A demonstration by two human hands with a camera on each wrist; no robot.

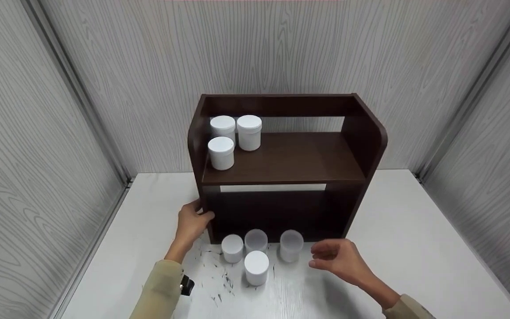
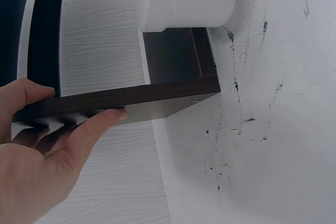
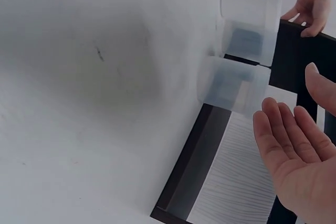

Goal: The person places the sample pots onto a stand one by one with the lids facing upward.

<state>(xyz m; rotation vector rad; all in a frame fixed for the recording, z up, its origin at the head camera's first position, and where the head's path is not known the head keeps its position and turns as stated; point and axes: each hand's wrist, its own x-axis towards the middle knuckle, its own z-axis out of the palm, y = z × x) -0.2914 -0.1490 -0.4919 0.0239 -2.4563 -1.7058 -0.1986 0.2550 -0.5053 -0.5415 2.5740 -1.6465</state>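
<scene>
My left hand (image 1: pixel 191 221) grips the front edge of the left side panel of a dark brown two-tier shelf (image 1: pixel 281 182). In the left wrist view, thumb and fingers lie on opposite faces of that panel (image 2: pixel 157 92). My right hand (image 1: pixel 341 259) is just right of a translucent cup (image 1: pixel 291 246), apart from it, with nothing in its fingers. The right wrist view shows its palm and loosely straight fingers beside the cup (image 3: pixel 231 85). Left of that stand another translucent cup (image 1: pixel 256 241) and two white jars, one nearer me (image 1: pixel 256 268) and one farther left (image 1: pixel 232 248).
Three lidded white jars stand on the upper tier at its left: one in front (image 1: pixel 221 153), one behind it (image 1: pixel 222 126) and one beside that (image 1: pixel 249 133). Dark scuffs mark the white table (image 1: pixel 414 248). Grey wood-grain walls (image 1: pixel 281 48) enclose the back and sides.
</scene>
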